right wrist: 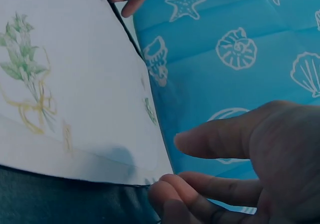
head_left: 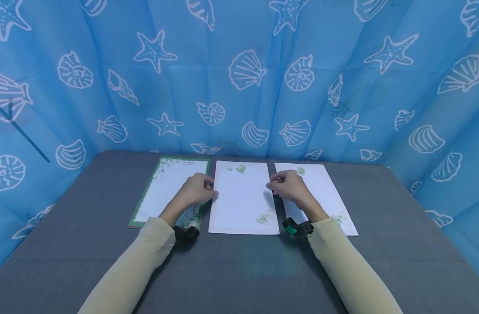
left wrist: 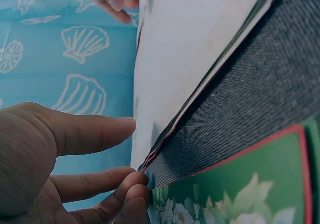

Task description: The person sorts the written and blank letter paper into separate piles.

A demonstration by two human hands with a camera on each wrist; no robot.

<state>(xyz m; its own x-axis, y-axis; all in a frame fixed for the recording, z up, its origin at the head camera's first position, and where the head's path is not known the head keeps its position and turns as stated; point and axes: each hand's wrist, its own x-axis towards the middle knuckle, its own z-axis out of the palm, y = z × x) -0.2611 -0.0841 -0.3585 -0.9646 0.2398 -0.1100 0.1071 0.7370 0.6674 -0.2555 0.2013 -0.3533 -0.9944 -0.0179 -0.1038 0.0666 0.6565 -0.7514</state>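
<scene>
In the head view a white stack of paper sheets [head_left: 243,200] with green leaf prints lies between the two hands. My left hand [head_left: 195,189] is at its left edge; in the left wrist view the fingertips [left wrist: 134,181] touch that edge, with the thumb apart above the sheets. On the opposite side, my right hand [head_left: 290,186] reaches the right edge. The right wrist view shows its fingertips [right wrist: 165,186] at the stack's edge and the thumb raised off the paper. Neither hand visibly pinches the sheets.
Left of the middle stack lies a green-bordered stack of paper [head_left: 172,174], partly under the left forearm. Another white printed stack [head_left: 327,187] lies on the right. All rest on a grey cloth-covered table [head_left: 239,274]; a blue shell-patterned curtain [head_left: 223,87] hangs behind it.
</scene>
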